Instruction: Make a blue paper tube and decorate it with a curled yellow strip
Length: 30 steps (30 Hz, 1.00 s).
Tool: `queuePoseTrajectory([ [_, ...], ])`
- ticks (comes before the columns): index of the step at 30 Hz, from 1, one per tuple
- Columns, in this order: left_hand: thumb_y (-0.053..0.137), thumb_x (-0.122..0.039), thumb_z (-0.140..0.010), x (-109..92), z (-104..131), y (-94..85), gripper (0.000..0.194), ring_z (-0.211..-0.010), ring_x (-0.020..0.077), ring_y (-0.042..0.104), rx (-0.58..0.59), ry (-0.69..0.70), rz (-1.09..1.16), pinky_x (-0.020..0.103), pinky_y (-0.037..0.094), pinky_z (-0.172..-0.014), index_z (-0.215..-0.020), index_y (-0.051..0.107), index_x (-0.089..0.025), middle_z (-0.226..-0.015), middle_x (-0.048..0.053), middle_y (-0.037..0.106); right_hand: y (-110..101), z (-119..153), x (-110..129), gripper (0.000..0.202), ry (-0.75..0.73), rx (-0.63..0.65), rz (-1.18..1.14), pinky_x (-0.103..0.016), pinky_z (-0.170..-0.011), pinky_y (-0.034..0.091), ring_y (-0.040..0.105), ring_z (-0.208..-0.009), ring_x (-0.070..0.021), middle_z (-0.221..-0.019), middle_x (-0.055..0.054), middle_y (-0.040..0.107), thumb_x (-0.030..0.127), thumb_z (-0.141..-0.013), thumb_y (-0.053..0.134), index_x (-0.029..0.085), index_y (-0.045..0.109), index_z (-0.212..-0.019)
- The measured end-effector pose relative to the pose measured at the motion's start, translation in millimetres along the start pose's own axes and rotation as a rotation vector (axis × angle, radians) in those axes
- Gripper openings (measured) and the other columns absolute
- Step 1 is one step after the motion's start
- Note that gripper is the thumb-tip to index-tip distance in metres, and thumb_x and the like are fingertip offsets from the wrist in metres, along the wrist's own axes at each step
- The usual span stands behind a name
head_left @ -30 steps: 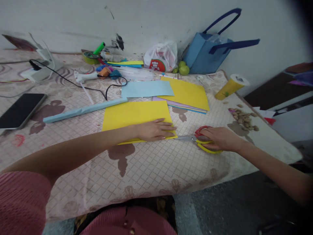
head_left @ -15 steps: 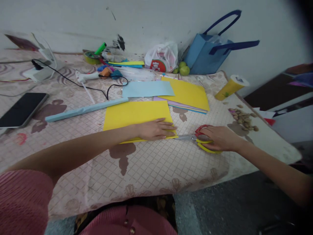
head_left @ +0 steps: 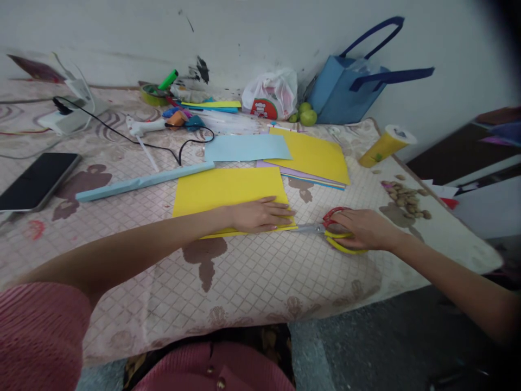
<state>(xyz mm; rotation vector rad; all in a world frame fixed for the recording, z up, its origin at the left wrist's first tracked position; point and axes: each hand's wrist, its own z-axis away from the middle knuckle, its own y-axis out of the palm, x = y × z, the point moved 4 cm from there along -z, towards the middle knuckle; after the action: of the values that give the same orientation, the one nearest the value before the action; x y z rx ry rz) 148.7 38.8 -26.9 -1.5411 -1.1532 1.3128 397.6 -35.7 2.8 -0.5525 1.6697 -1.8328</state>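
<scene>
A smartphone lies left of the left hand on the cloth-draped bench. That hand is spread flat on yellow paper, a smudged wall beyond; the right hand grips scissors at the paper's edge, floor below.

The one view looks from the wearer's head, facing forward and down over the counter — close enough to take in the pink top at six o'clock, with the yellow paper near the dial's centre. The wall spans the frame at twelve — the floor shows at five.
</scene>
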Motion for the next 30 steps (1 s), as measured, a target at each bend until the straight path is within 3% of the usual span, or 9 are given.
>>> queuePoseTrajectory([
  [19,0.029,-0.033,-0.095,1,0,1.6,0.044,-0.137,0.0134,0.021,0.052,-0.035,0.02,0.038,0.004,-0.113,-0.138,0.034,-0.028,-0.148,0.0,0.027,-1,1,0,0.03,0.023,-0.002,0.02,-0.031,-0.063,0.046,0.063,-0.083,-0.0221,-0.098,-0.01,0.065,0.042,-0.081,0.05,0.019,0.055,-0.1],
  [24,0.028,-0.032,-0.094,0,0,1.5,0.044,-0.137,0.0137,0.021,0.038,-0.019,-0.001,0.038,0.005,-0.113,-0.138,0.034,-0.026,-0.148,0.0,0.028,-3,-4,2,0.029,0.003,-0.008,-0.038,-0.034,-0.068,0.048,0.061,-0.088,-0.0237,-0.101,-0.011,0.064,0.041,-0.079,0.052,0.02,0.056,-0.099],
  [30,0.031,-0.032,-0.094,0,0,0.0,0.044,-0.136,0.0147,0.024,0.019,-0.017,0.033,0.038,0.007,-0.113,-0.137,0.036,-0.028,-0.147,0.0,0.03,-3,-8,3,0.03,-0.015,-0.03,-0.027,-0.034,-0.065,0.046,0.062,-0.085,-0.0241,-0.096,-0.011,0.065,0.04,-0.079,0.051,0.018,0.057,-0.099],
])
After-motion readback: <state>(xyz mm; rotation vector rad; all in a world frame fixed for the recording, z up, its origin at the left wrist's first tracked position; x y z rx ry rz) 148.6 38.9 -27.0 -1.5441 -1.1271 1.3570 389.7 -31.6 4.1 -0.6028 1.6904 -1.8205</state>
